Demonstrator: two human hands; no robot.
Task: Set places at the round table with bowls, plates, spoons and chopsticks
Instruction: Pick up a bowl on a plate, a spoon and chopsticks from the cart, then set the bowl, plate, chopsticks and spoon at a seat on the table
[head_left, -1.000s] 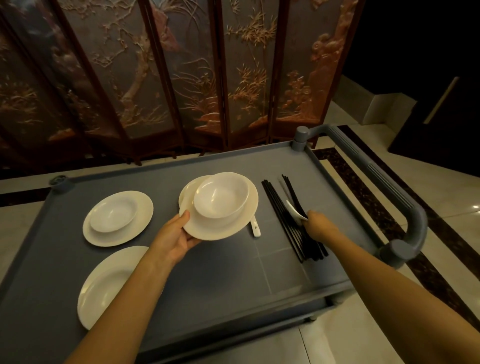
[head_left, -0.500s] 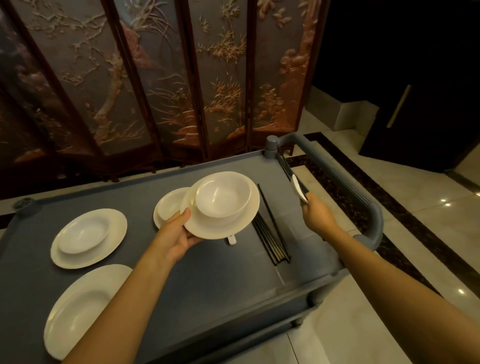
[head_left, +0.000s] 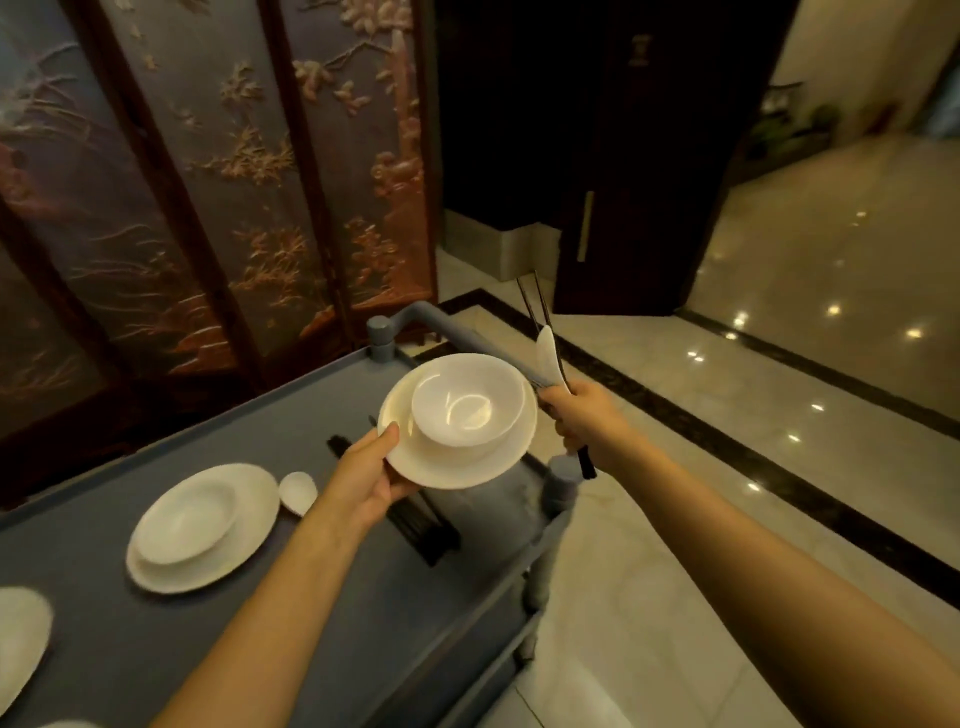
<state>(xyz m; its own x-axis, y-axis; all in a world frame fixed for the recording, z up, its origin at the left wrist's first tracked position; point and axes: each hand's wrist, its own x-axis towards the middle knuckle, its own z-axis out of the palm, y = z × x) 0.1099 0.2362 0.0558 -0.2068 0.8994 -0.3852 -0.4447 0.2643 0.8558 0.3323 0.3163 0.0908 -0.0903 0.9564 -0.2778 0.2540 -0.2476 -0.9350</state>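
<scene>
My left hand (head_left: 366, 475) grips the near rim of a white plate (head_left: 415, 462) with a white bowl (head_left: 467, 400) standing on it, lifted above the right end of the grey cart (head_left: 311, 597). My right hand (head_left: 584, 415) holds a pair of black chopsticks (head_left: 532, 301) and a white spoon (head_left: 548, 353) together, tips pointing up and away, just right of the plate. On the cart lie another plate with a bowl (head_left: 192, 519), a white spoon (head_left: 297, 492) and several black chopsticks (head_left: 421, 525). The round table is out of view.
A further white plate (head_left: 18, 634) lies at the cart's left edge. The cart's handle (head_left: 410, 317) and corner post (head_left: 561, 483) stand close to my right hand. A carved folding screen (head_left: 234, 182) rises behind the cart. Polished tile floor (head_left: 779, 364) stretches to the right.
Both hands have risen and swung right with the view. The plate with the bowl is now over the cart's right end, and the chopsticks and spoon are lifted beyond the handle.
</scene>
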